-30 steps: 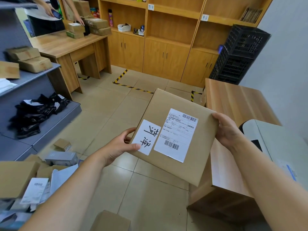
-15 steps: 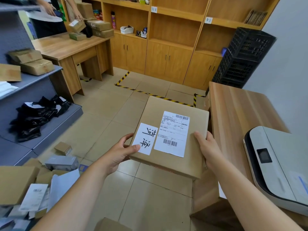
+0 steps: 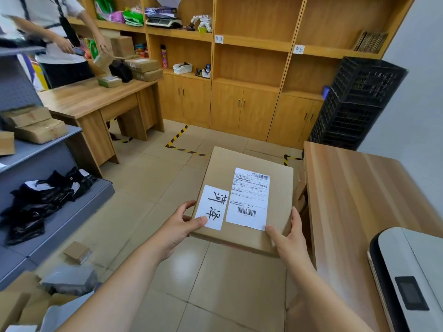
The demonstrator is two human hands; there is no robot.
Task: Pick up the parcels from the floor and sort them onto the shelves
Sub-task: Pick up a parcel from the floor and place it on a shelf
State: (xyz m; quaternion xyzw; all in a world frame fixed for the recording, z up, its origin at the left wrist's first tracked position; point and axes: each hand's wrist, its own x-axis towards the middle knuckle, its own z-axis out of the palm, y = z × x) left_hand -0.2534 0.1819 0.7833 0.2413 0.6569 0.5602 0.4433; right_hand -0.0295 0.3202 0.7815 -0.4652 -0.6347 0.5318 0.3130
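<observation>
A flat brown cardboard parcel (image 3: 247, 161) with a white shipping label and a white tag with handwritten characters is held level in front of me. My left hand (image 3: 178, 226) grips its near left corner, thumb on the tag. My right hand (image 3: 286, 232) holds the near right corner. Wooden wall shelves (image 3: 251, 43) with small paper labels stand ahead. More parcels (image 3: 69, 281) lie on the floor at lower left.
A wooden table (image 3: 354, 200) with a white printer (image 3: 412, 274) is close on my right. Grey metal shelving (image 3: 50, 140) with boxes and black bags is on the left. Another person (image 3: 55, 41) stands at a desk (image 3: 91, 99). Black crates (image 3: 357, 104) are stacked at right.
The parcel has levelled out and come lower and closer. My right hand slid from its far right edge to the near right corner. My view has tilted up toward the wall shelves.
</observation>
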